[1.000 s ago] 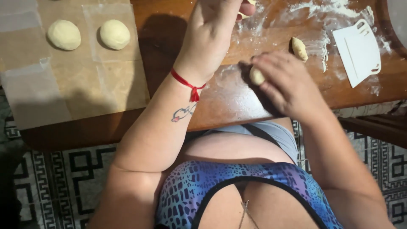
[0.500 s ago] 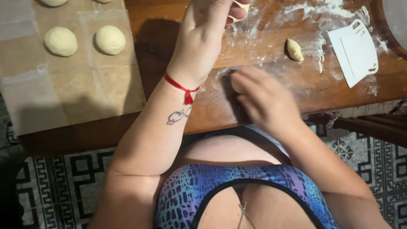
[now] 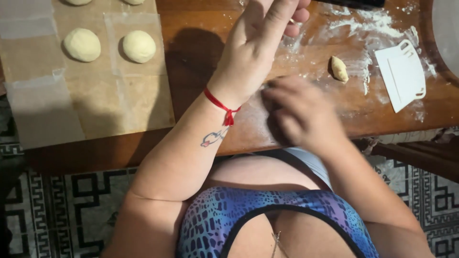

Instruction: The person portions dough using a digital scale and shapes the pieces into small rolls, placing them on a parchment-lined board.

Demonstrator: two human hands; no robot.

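Observation:
My left hand [image 3: 253,52] is raised over the wooden table [image 3: 191,43], fingers stretched and close together, a red string at the wrist. Its fingertips reach the top edge of the view, and whether they hold anything is hidden. My right hand [image 3: 301,112] is blurred and cupped palm-down on the floured wood near the table's front edge. It covers a small piece of dough that showed under its fingers a second ago. Another small dough piece [image 3: 339,68] lies loose to the right, near a white plastic scraper [image 3: 401,76].
Brown baking paper [image 3: 134,105] covers the table's left part, with two round dough balls [image 3: 82,44] [image 3: 139,46] on it and more at the top edge. Flour [image 3: 377,21] is scattered at the back right. Patterned floor tiles [image 3: 62,210] lie below the table edge.
My right hand has slid left and toward me over the dough piece, which no longer shows. My left hand stays raised. The view has shifted slightly.

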